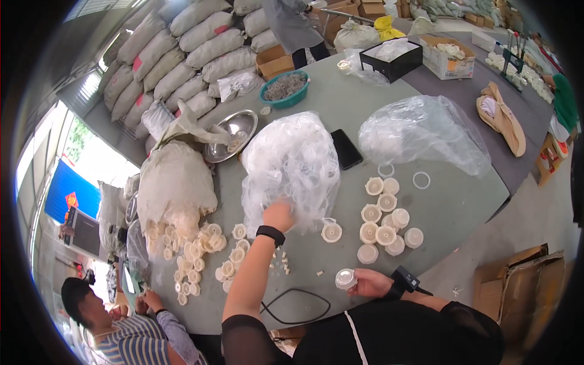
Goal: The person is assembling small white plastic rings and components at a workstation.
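Note:
My left hand [278,215] reaches to the near edge of a clear plastic bag [295,146] filled with translucent rings. Its fingers are blurred and partly hidden there. Close to the table's front edge, my right hand [372,283] grips a round whitish plastic cap [345,278] between thumb and fingers. Just right of the bag lies a cream cap [331,231] with a ring by it. More cream and frosted caps [385,235] are grouped to the right. Two loose clear rings, one of them a thin ring [421,180], lie above that group.
A sack [176,182] spills cream caps [193,258] at left. Behind are a steel bowl [238,129], a teal basket [285,91], a black phone [346,149] and another clear bag [426,134]. A black cable [298,291] lies in front. A co-worker [121,322] sits lower left.

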Action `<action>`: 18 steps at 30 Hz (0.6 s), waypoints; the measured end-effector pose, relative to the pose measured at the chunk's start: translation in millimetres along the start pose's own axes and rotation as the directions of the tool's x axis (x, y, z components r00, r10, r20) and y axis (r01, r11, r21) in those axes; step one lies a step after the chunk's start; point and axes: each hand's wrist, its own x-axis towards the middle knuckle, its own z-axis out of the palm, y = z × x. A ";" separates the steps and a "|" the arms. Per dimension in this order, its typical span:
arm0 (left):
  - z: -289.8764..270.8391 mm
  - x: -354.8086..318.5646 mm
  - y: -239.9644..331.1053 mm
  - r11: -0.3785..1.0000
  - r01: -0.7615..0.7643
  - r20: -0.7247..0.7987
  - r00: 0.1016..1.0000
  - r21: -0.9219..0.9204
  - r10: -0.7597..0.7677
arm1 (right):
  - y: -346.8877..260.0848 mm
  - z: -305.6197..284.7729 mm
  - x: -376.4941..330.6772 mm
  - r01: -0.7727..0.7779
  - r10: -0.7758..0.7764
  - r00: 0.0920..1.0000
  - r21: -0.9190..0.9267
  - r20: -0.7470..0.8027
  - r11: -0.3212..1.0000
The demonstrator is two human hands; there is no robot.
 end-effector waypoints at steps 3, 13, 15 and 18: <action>6.7 11.1 -27.3 0.964 0.169 0.178 0.962 0.205 -0.206 | -2.0 -5.8 3.2 -0.065 0.063 0.995 0.024 0.080 0.998; 56.9 71.0 -7.2 0.937 -0.144 0.004 0.988 -0.320 0.153 | 0.5 -8.9 1.4 -0.111 0.108 0.994 0.104 0.033 0.988; 66.3 94.2 -10.3 0.841 -0.316 -0.158 0.949 -0.439 0.273 | -0.4 -8.7 1.7 -0.140 0.135 0.989 0.098 0.053 0.985; 60.6 130.0 8.6 0.741 -0.428 -0.291 0.902 -0.517 0.318 | 0.5 -2.4 3.6 -0.091 0.088 0.995 0.073 0.047 0.993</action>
